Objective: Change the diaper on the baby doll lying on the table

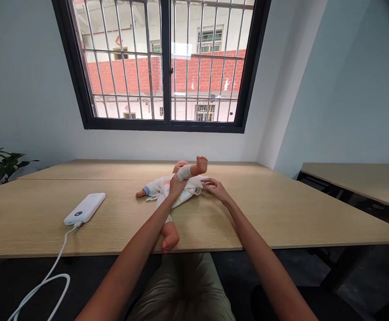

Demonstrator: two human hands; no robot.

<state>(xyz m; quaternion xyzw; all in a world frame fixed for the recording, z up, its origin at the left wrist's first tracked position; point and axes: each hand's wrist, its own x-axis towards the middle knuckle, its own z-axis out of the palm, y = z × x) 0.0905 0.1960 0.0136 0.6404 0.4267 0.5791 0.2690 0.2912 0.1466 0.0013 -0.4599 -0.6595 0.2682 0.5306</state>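
Note:
A baby doll [170,236] in white clothes lies on its back on the wooden table, head toward the window. One bare foot points up while the other leg stretches to the table's front edge. My left hand [177,186] is closed around the raised leg below the knee area. To its right, my right hand [216,189] has its fingertips at the edge of the doll's white cloth [197,183], bent and pressed close to the fabric. White padding like a diaper shows under the raised leg. The doll's arm with a blue cuff [146,190] reaches out left.
A white power bank [85,208] lies on the table [275,214] at the left, its white cable [58,258] hanging over the front edge. A leafy plant [3,165] stands at the far left. Behind are a wall and a barred window [166,125]. Another table [358,178] stands right.

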